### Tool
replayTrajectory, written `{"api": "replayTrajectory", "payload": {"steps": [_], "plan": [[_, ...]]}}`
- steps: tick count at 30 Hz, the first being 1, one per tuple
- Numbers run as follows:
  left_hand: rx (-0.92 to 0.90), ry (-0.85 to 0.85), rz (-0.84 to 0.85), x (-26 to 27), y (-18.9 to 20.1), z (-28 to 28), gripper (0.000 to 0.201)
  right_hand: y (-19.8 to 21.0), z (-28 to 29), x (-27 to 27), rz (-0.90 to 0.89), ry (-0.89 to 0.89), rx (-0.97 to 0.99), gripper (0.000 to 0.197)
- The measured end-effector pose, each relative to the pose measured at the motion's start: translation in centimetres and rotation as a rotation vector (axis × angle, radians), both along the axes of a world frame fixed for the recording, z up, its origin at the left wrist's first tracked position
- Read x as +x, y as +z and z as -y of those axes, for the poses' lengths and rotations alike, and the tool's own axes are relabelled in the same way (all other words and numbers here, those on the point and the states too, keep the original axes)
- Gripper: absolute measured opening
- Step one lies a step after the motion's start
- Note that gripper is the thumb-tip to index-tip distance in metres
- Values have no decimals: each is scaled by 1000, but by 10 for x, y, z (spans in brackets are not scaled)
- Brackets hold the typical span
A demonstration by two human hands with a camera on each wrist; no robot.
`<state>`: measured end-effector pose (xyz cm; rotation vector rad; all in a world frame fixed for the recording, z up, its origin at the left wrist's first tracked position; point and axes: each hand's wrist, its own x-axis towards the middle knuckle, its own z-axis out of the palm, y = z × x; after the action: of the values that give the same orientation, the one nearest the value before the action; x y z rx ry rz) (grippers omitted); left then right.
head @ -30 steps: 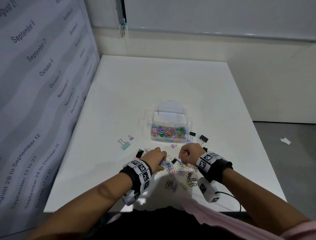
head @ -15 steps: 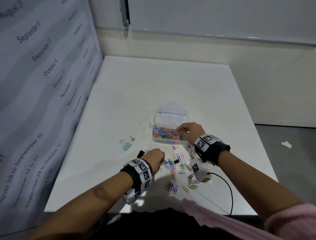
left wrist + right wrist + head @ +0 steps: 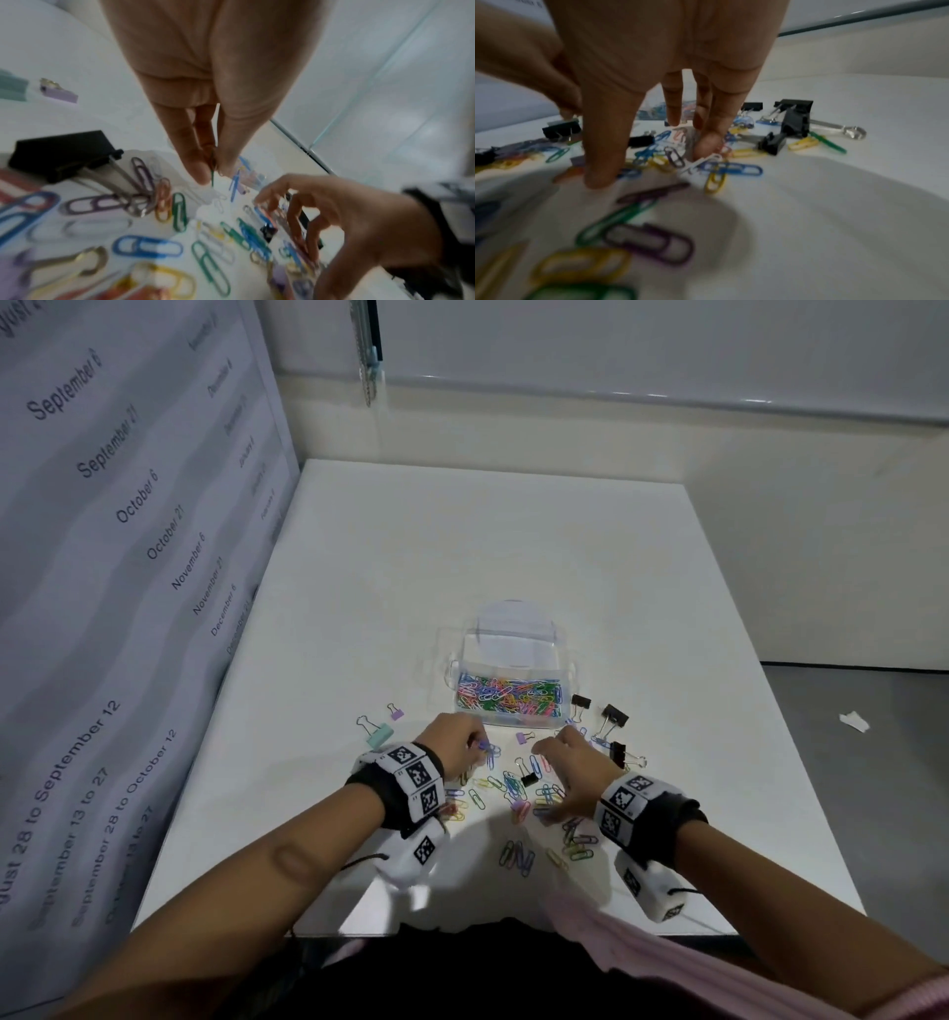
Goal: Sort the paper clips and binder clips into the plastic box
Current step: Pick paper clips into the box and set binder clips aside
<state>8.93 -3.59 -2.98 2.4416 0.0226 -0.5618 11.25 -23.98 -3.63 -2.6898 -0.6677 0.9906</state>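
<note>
The clear plastic box (image 3: pixel 564 670) stands mid-table, its near compartment full of coloured paper clips (image 3: pixel 506 694). In front of it lies a loose pile of paper clips (image 3: pixel 513 788) and a small black binder clip (image 3: pixel 528 780). My left hand (image 3: pixel 475 746) hovers over the pile's left side; its thumb and finger pinch a green paper clip (image 3: pixel 212 172) held edge-on. My right hand (image 3: pixel 552 793) reaches down into the pile with spread, nearly straight fingers (image 3: pixel 707 142) that touch the table among the clips and hold nothing.
Black binder clips (image 3: pixel 614 714) lie right of the box, with one more (image 3: pixel 619 752) beside my right hand. A mint binder clip (image 3: pixel 379 736) and a small purple one (image 3: pixel 396 712) sit to the left. A calendar panel (image 3: pixel 128 531) walls the table's left edge.
My right hand went to the box half a second ago and has come back down onto the pile. My left hand has moved slightly forward with a clip pinched.
</note>
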Motion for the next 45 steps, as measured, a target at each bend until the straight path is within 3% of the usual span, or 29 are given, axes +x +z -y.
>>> {"api": "replayTrajectory", "payload": {"steps": [2,6,10,13,17,22,29,36,45], "plan": [[-45,39,24,5,5,-3,18,-5,0,-2,2,-40,34,74],[-161,134,35,17,12,-6,15,-2,-2,0,6,4,52,30],[-319,244,-9,30,12,-9,9,0,-3,0,24,9,62,20],[-462,356,-62,37,12,-10,22,6,-2,0,23,-55,90,20],[-636,469,-130,39,10,-8,16,14,-1,3,35,-165,115,25],[-652,547,-156,46,2,-11,20,21,-3,16,30,-252,160,21],[-855,662,-155,51,13,-6,19,36,-17,46,89,-358,302,20],[-753,625,-228,50,13,-9,32,39,-30,66,128,-480,444,27],[-579,381,-30,24,17,-29,31,35,-33,64,155,-444,432,34]]}}
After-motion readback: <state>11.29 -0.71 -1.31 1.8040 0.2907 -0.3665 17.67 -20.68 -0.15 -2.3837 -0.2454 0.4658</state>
